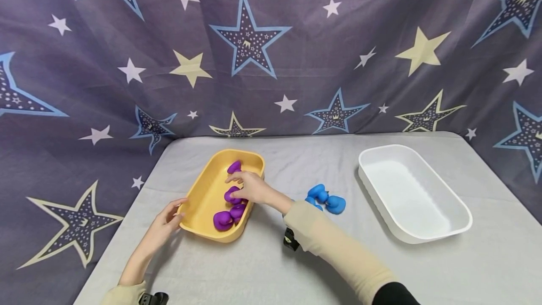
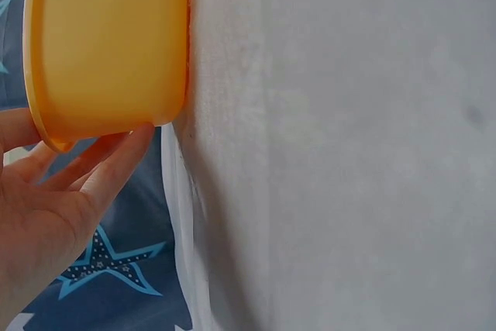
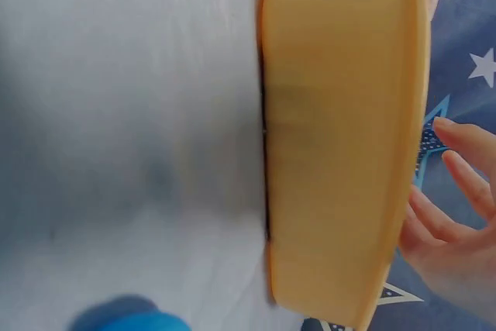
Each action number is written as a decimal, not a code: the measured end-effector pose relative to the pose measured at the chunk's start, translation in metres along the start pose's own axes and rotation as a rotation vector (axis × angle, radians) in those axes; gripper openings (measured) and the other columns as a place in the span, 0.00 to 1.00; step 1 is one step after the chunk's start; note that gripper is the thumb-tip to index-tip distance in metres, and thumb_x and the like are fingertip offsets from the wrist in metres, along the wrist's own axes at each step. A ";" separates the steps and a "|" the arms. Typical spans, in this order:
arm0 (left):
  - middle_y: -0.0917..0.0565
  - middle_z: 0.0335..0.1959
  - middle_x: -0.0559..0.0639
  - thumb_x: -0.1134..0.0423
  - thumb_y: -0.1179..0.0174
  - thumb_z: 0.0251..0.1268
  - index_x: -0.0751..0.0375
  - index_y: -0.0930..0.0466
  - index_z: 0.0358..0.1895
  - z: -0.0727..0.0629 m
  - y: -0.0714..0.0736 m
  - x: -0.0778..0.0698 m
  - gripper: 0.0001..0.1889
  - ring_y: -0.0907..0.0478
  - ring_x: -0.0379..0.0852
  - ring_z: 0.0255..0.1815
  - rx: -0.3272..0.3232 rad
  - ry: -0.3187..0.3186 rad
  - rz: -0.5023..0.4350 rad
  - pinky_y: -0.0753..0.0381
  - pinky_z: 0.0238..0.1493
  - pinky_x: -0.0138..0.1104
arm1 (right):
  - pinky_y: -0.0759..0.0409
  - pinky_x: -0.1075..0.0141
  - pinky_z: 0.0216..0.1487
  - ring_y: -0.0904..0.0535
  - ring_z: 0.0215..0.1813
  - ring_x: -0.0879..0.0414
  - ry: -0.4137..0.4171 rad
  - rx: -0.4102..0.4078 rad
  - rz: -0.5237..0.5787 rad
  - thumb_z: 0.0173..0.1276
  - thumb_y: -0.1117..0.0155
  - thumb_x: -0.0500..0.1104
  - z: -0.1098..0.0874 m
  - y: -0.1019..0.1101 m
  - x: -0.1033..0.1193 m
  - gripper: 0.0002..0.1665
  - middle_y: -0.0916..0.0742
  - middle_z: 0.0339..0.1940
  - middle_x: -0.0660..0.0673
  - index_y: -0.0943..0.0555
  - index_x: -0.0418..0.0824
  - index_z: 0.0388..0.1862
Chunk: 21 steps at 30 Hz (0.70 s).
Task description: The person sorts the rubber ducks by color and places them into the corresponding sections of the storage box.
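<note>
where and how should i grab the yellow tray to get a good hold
Probably take the yellow tray by the rim of its left long side, coming from the left, where the left hand touches it. The raised wall ends in a thin lip that thumb and fingers can pinch, while the purple pieces and right hand crowd the opposite side.

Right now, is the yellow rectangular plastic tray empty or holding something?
Not empty: the head view shows purple rounded pieces inside the yellow tray.
</note>
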State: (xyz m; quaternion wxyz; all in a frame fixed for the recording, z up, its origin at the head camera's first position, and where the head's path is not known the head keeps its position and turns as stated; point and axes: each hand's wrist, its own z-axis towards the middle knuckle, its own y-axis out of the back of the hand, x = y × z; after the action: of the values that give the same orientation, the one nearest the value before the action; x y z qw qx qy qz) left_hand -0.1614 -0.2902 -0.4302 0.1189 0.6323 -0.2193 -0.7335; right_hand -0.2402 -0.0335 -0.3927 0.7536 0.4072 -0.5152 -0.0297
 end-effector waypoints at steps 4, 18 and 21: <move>0.33 0.54 0.74 0.72 0.56 0.64 0.73 0.40 0.58 0.000 0.000 0.000 0.19 0.29 0.30 0.43 -0.002 0.005 0.001 0.25 0.37 0.26 | 0.28 0.65 0.50 0.25 0.50 0.46 0.031 0.006 0.030 0.53 0.35 0.34 -0.009 0.008 0.002 0.19 0.20 0.48 0.42 0.23 0.34 0.46; 0.33 0.53 0.74 0.72 0.55 0.64 0.73 0.39 0.58 0.000 0.000 -0.002 0.19 0.29 0.30 0.43 -0.008 0.017 0.037 0.25 0.37 0.26 | 0.25 0.60 0.45 0.24 0.45 0.46 0.102 -0.001 0.083 0.54 0.38 0.32 -0.046 0.033 0.001 0.19 0.20 0.46 0.41 0.24 0.34 0.47; 0.30 0.51 0.73 0.72 0.54 0.63 0.73 0.37 0.57 0.000 0.000 -0.002 0.18 0.28 0.32 0.41 -0.022 0.004 0.057 0.25 0.36 0.26 | 0.27 0.60 0.48 0.24 0.46 0.46 0.098 -0.006 0.071 0.54 0.39 0.33 -0.054 0.040 0.001 0.19 0.20 0.46 0.43 0.24 0.35 0.48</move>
State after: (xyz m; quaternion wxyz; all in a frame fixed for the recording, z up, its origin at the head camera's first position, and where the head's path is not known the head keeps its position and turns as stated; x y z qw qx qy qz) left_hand -0.1615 -0.2890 -0.4286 0.1473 0.6260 -0.2287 -0.7308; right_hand -0.2113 0.0242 -0.3742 0.7796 0.3871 -0.4920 0.0154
